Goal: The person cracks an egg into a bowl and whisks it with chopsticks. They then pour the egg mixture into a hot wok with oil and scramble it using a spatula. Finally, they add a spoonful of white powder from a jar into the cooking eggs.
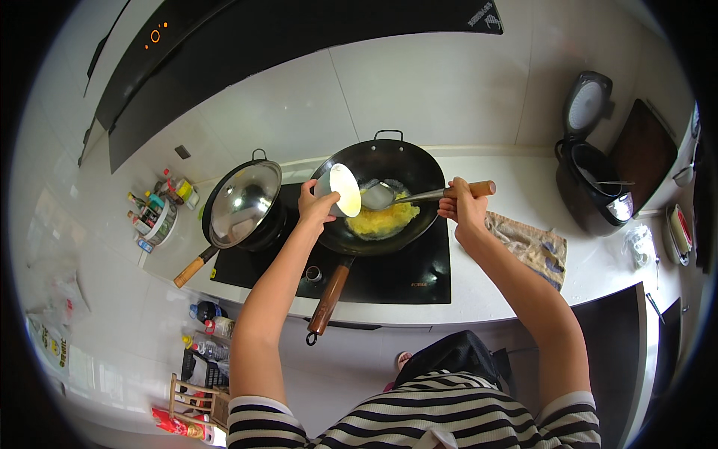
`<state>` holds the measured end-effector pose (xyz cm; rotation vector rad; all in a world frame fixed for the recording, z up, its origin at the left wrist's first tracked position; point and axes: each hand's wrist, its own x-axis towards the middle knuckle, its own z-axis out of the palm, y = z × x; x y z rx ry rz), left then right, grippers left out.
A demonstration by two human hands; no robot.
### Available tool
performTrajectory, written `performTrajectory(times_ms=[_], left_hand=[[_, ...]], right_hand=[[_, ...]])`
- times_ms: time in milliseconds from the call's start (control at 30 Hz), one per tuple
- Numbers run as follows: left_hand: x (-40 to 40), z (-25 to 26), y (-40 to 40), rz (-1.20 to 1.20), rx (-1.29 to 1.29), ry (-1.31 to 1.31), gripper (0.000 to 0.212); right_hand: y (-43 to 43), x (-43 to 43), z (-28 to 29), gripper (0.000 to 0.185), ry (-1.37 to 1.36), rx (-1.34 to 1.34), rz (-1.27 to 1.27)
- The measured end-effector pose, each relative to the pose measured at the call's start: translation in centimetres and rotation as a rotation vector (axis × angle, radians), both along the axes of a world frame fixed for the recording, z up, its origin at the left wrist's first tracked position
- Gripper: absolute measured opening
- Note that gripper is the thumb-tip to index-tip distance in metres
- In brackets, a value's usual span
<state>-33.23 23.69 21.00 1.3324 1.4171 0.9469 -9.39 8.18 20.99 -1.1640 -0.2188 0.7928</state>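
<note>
My left hand (pixel 318 203) grips a white bowl (pixel 344 189), tilted on its side above the left part of a black wok (pixel 387 154). Yellow egg (pixel 387 219) lies in the bottom of the wok, in what looks like oil. In my right hand (pixel 466 207) is a metal cooking ladle (pixel 422 196) with a wooden handle, held near the wok's right rim. The ladle's round head rests over the upper edge of the egg. The wok's brown wooden handle (pixel 331 297) points toward me. Whether anything remains in the bowl is hard to tell.
A lidded pan (pixel 242 205) stands left on the black cooktop (pixel 387 280). Bottles in a round rack (pixel 162 219) sit farther left. To the right are a patterned cloth (pixel 530 247), an open rice cooker (pixel 592 185) and a cutting board (pixel 642 151). A range hood (pixel 314 28) hangs above.
</note>
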Motion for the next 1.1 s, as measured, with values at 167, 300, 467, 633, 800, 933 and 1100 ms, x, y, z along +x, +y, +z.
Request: performTrajectory(times_ms=[167,300,467,633,800,933,1100], left_hand=[[-0.3,-0.2,-0.3,-0.006,-0.019,-0.004,0.074],[-0.4,-0.2,-0.2,-0.014,-0.028,-0.012,0.074],[-0.5,-0.3,0.0,-0.008,-0.031,-0.002,0.074],[-0.5,-0.4,0.3,-0.002,-0.03,0.025,0.074],[-0.4,-0.4,0.7,0.0,-0.049,0.06,0.077],[-0.4,-0.6,1.0,0.01,-0.071,0.059,0.077],[0.1,-2.0,2.0,0.073,-0.102,0.101,0.078]], right_hand=[[1.0,-0.3,-0.5,0.03,-0.002,-0.026,0.01],[1.0,-0.2,-0.5,0.03,-0.011,-0.052,0.01],[1.1,0.1,-0.8,0.03,-0.009,-0.06,0.011],[1.0,0.2,-1.1,0.031,-0.014,-0.057,0.025],[0.5,0.1,-1.6,0.029,-0.09,-0.001,0.038],[-0.3,0.5,-1.6,0.029,-0.086,0.054,0.032],[-1.6,1.2,0.0,0.031,-0.08,0.111,0.026]])
